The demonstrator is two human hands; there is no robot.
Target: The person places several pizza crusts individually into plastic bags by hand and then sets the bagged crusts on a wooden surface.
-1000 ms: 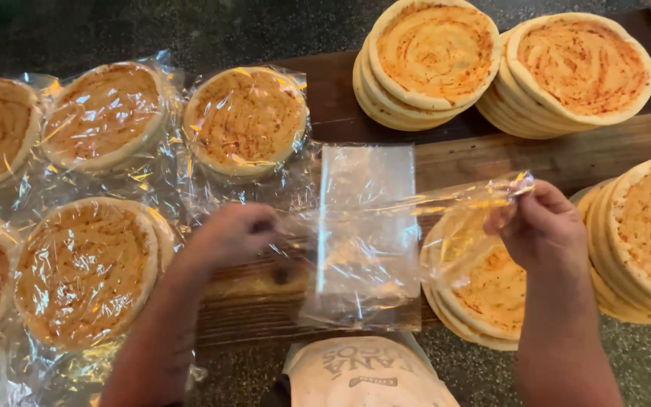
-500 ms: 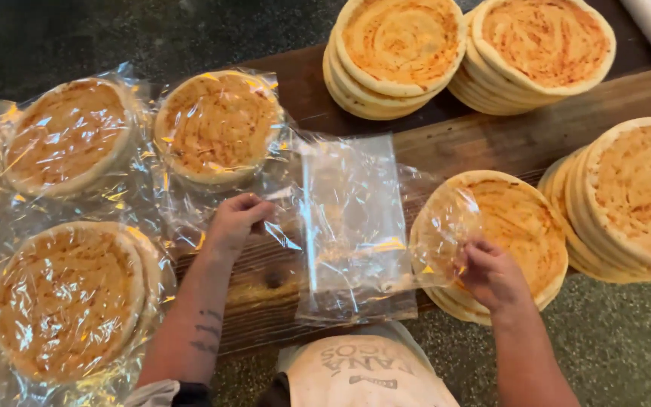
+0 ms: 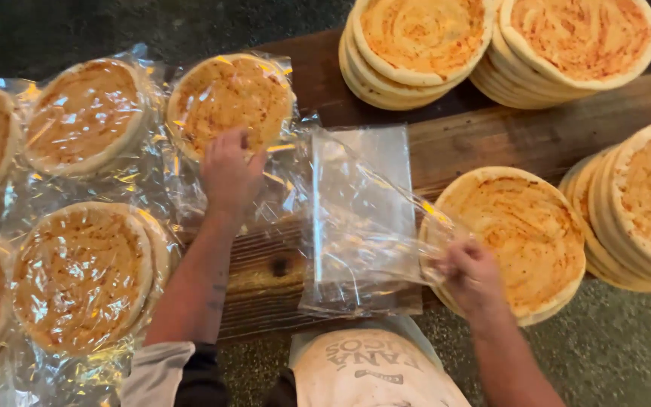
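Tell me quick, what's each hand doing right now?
Left hand: open, fingers resting on a bagged flatbread.
Right hand: fingers closed on the edge of a clear plastic bag, beside a flatbread stack.

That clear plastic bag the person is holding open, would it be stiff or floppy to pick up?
Probably floppy: the clear plastic bag sags and creases between the right hand and the wooden board. Likely very light, since it drapes thin and see-through. Its glossy sheen suggests it may be slippery, like the wrapped round flatbread under the left hand.
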